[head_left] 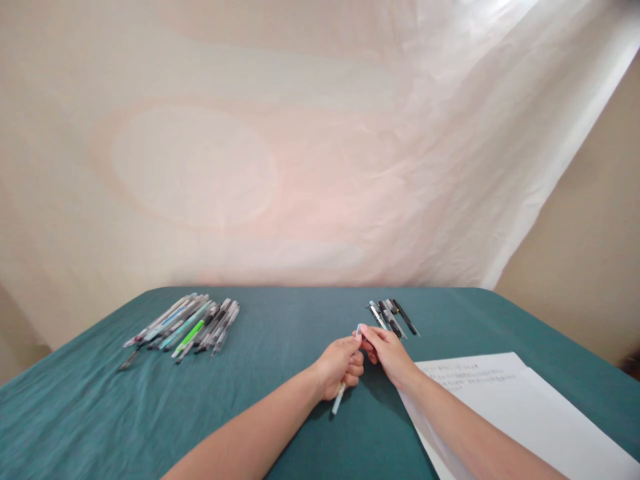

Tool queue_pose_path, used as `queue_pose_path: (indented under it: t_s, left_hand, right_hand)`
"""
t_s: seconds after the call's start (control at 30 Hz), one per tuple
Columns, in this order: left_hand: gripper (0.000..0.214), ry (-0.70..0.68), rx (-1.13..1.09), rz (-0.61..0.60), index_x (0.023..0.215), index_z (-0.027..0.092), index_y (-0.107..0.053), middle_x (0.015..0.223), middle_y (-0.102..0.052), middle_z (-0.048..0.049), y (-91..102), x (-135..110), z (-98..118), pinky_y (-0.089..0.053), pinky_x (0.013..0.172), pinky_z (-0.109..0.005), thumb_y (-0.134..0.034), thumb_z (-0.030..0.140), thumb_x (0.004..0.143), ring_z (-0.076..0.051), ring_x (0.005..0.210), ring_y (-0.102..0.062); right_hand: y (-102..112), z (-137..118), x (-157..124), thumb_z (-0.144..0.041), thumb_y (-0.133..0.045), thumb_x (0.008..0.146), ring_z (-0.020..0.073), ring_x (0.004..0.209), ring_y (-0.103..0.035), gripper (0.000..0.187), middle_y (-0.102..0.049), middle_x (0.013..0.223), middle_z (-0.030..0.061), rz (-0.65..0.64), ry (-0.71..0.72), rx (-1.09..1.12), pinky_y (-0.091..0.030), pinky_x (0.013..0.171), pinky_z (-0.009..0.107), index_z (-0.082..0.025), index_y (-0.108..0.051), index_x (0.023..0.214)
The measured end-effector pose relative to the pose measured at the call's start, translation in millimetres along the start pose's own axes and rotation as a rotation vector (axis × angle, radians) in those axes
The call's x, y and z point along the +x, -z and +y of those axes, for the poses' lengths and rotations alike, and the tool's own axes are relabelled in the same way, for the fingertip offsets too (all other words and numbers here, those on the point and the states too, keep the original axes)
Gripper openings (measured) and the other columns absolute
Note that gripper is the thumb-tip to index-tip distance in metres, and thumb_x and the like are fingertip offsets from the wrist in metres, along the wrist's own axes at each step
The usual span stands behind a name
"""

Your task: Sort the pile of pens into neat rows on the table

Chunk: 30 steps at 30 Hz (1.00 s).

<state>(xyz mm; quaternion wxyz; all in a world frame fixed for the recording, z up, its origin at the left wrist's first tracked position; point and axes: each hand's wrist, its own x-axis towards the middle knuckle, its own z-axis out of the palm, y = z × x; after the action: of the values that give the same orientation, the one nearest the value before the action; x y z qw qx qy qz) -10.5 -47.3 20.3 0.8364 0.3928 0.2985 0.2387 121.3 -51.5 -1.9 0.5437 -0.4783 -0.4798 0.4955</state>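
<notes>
The left hand (341,369) is closed around a pale blue pen (338,400), whose near end protrudes below the fist. The right hand (389,352) has its fingertips at the pen's upper end; whether they grip a cap, I cannot tell from here. The step in hand appears to be two-handed work at that end. The next move calls for a firm left fist and a fine right-hand pinch. Just beyond the grip lies a small group of pens (393,317); well to its left, a larger pile of pens (186,328). To its right, paper (525,420) extends beneath the right forearm.
</notes>
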Motion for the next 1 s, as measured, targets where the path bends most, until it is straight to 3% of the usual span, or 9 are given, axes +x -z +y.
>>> queue_pose_path:
  t_s: [0.13, 0.27, 0.4, 0.47, 0.57, 0.6, 0.7, 0.83, 1.0]
  left_hand:
    - [0.035, -0.021, 0.006, -0.030, 0.085, 0.017, -0.048, 0.050, -0.024, 0.0091, 1.4, 0.4, -0.4, -0.004, 0.038, -0.015, -0.044, 0.051, 0.077, -0.001, 0.037, -0.014]
    - [0.031, -0.014, -0.041, -0.010, 0.089, 0.016, -0.048, 0.051, -0.030, 0.0075, 4.2, 2.5, -0.6, -0.005, 0.037, -0.015, -0.041, 0.044, 0.080, -0.002, 0.036, -0.018]
    - [0.020, -0.068, -0.124, 0.053, 0.086, 0.014, -0.048, 0.053, -0.036, 0.0055, 7.5, 7.3, -3.0, -0.008, 0.036, -0.014, -0.042, 0.032, 0.081, -0.001, 0.036, -0.022]
    - [0.015, -0.165, -0.174, 0.110, 0.085, 0.013, -0.049, 0.055, -0.038, 0.0043, 9.7, 10.1, -3.9, -0.012, 0.036, -0.014, -0.044, 0.026, 0.080, -0.002, 0.038, -0.028]
    - [0.012, -0.296, -0.237, 0.215, 0.085, 0.012, -0.052, 0.058, -0.042, 0.0022, 13.9, 13.4, -2.8, -0.023, 0.039, -0.014, -0.046, 0.021, 0.079, -0.004, 0.044, -0.039]
    - [0.013, -0.319, -0.249, 0.250, 0.085, 0.012, -0.053, 0.058, -0.044, 0.0014, 15.2, 14.0, -1.9, -0.027, 0.041, -0.014, -0.047, 0.020, 0.078, -0.004, 0.046, -0.041]
    - [0.016, -0.348, -0.254, 0.310, 0.087, 0.011, -0.056, 0.062, -0.049, -0.0004, 18.2, 14.4, 0.3, -0.036, 0.049, -0.016, -0.051, 0.022, 0.077, -0.006, 0.051, -0.046]
    - [0.021, -0.378, -0.216, 0.293, 0.088, 0.012, -0.060, 0.067, -0.053, -0.0016, 19.7, 14.4, -0.7, -0.037, 0.052, -0.017, -0.056, 0.027, 0.074, -0.006, 0.057, -0.049]
    - [0.021, -0.385, -0.194, 0.284, 0.087, 0.012, -0.061, 0.064, -0.052, -0.0007, 21.2, 16.0, -2.5, -0.036, 0.052, -0.017, -0.056, 0.028, 0.074, -0.006, 0.055, -0.048]
  right_hand:
    - [3.0, 4.2, 4.8, -0.053, -0.056, 0.068, 0.0070, 0.038, -0.040, 0.043, -0.054, 0.050, -0.0015, 0.073, -0.024, 0.093, -0.027, 0.034, 0.019, -0.013, -0.065, 0.080]
    - [8.3, 8.4, 10.7, -0.051, -0.058, 0.068, 0.0063, 0.039, -0.042, 0.038, -0.063, 0.068, 0.0030, 0.210, -0.026, 0.250, -0.030, 0.032, 0.019, -0.015, -0.062, 0.080]
    - [9.4, 8.1, 12.0, -0.046, -0.059, 0.069, 0.0078, 0.044, -0.049, 0.033, -0.065, 0.075, 0.0069, 0.200, -0.051, 0.226, -0.040, 0.036, 0.020, -0.014, -0.061, 0.077]
    - [11.0, 3.9, 14.4, -0.044, -0.058, 0.071, 0.0107, 0.052, -0.055, 0.032, -0.065, 0.080, 0.0086, 0.176, -0.028, 0.128, -0.045, 0.041, 0.021, -0.014, -0.060, 0.081]
    - [20.2, -6.8, 27.6, -0.041, -0.050, 0.078, 0.0144, 0.064, -0.061, 0.031, -0.065, 0.089, 0.0108, 0.156, 0.072, -0.200, -0.050, 0.049, 0.025, -0.014, -0.056, 0.092]
    - [25.1, -10.8, 34.9, -0.039, -0.046, 0.080, 0.0146, 0.066, -0.061, 0.031, -0.064, 0.090, 0.0108, 0.157, 0.113, -0.356, -0.051, 0.051, 0.025, -0.014, -0.055, 0.096]
    - [40.2, -21.5, 61.0, -0.029, -0.050, 0.077, 0.0142, 0.063, -0.061, 0.026, -0.065, 0.086, 0.0090, 0.154, 0.131, -0.546, -0.049, 0.051, 0.025, -0.014, -0.054, 0.097]
    - [45.8, -27.9, 89.9, -0.027, -0.056, 0.071, 0.0153, 0.060, -0.060, 0.015, -0.066, 0.069, 0.0065, 0.163, 0.131, -0.819, -0.045, 0.054, 0.025, -0.014, -0.062, 0.077]
    - [25.6, -18.2, 101.7, -0.024, -0.058, 0.069, 0.0186, 0.075, -0.061, 0.011, -0.067, 0.073, 0.0071, 0.209, 0.077, -1.158, -0.041, 0.064, 0.025, -0.017, -0.065, 0.064]
